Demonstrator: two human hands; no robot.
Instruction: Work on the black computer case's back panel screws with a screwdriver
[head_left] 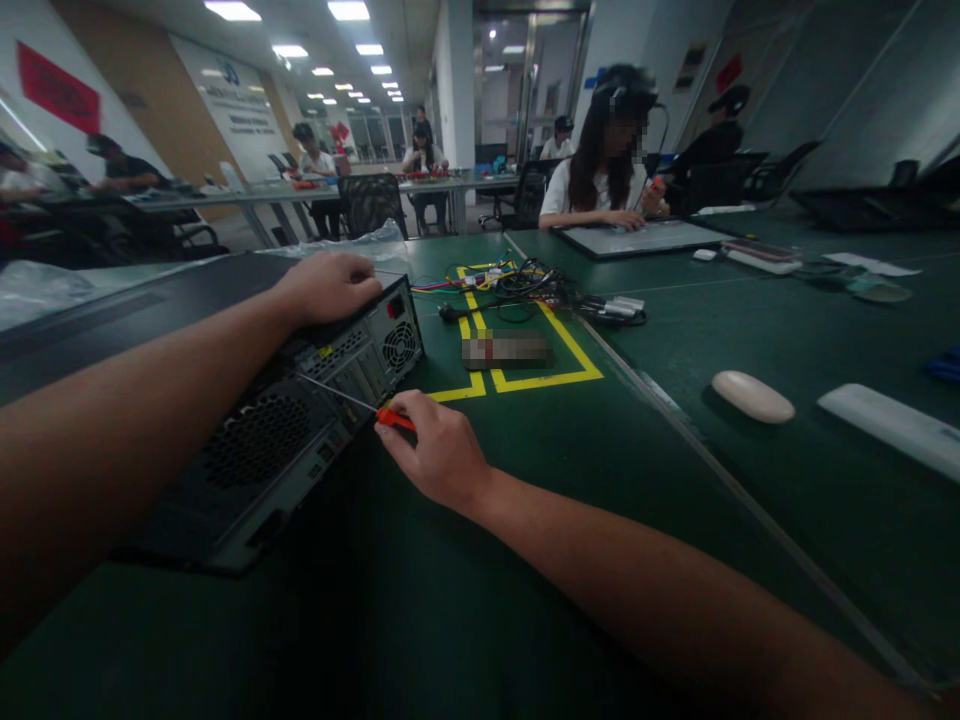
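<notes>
A black desktop computer case (pixel 247 470) lies at the left with its rear panel facing me, showing a honeycomb vent, slot covers and a small fan. My left hand (pixel 330 285) is on its top near the rear edge, fingers curled against it. Between the bent fingers of my right hand (pixel 442 445) is a screwdriver (pixel 395 419) with an orange handle. Its thin metal shaft points left, the tip at the rear panel between the vent and the slot covers. Whether the tip sits in a screw is too small to tell.
Behind the case lies a bundle of cables (pixel 532 285). A blurred-out flat object (pixel 510 350) rests inside yellow tape (pixel 555 382). To the right are a beige oval case (pixel 752 396) and a white bar (pixel 892 425). Across the table a person (pixel 600 190) works at a flat panel (pixel 637 238).
</notes>
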